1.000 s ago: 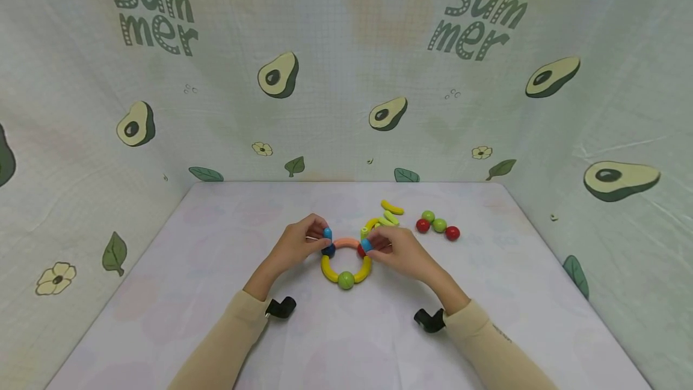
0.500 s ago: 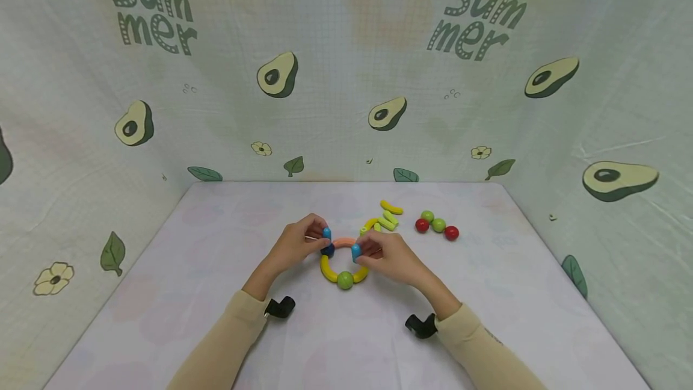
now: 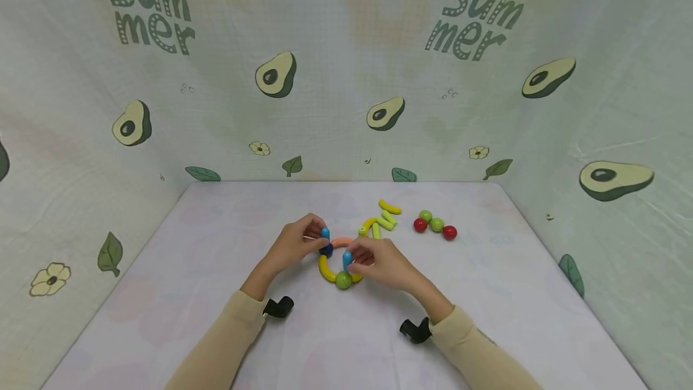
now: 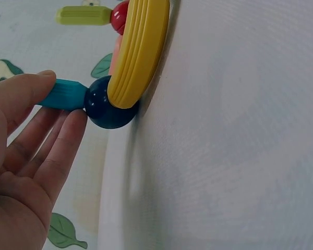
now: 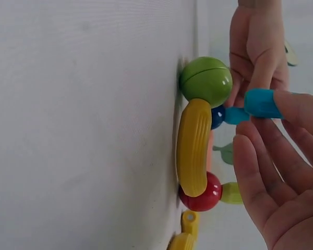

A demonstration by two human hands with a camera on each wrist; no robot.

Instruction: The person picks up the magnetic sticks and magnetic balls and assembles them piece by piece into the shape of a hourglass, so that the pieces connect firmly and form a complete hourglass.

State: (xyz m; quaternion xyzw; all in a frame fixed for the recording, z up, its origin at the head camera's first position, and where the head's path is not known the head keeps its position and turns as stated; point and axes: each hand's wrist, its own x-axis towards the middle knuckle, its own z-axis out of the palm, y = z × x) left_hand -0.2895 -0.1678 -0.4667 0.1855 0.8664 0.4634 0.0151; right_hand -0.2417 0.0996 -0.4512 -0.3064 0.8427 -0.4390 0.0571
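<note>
A ring lies on the table, built of a green ball [image 3: 343,280], a dark blue ball [image 3: 326,250], a red ball [image 5: 201,191], yellow curved sticks [image 5: 194,148] and a salmon curved stick [image 3: 342,242]. My left hand [image 3: 295,242] pinches a short blue stick [image 4: 67,95], which stands on the dark blue ball and touches it. Between thumb and fingers, my right hand [image 3: 385,262] holds a second blue stick [image 5: 263,103] upright over the green ball, apart from it in the right wrist view. A lime stick [image 4: 83,15] rises from the red ball.
Behind the ring, to the right, lie loose lime sticks [image 3: 385,222] and a yellow curved stick [image 3: 390,207]. Farther right are loose green balls [image 3: 437,225] and red balls [image 3: 449,233]. A patterned cloth wall [image 3: 325,137] backs the table.
My right hand has moved left and toward me with its blue stick, from beside the red ball to above the green ball; the stick is now upright. My left hand stays in place.
</note>
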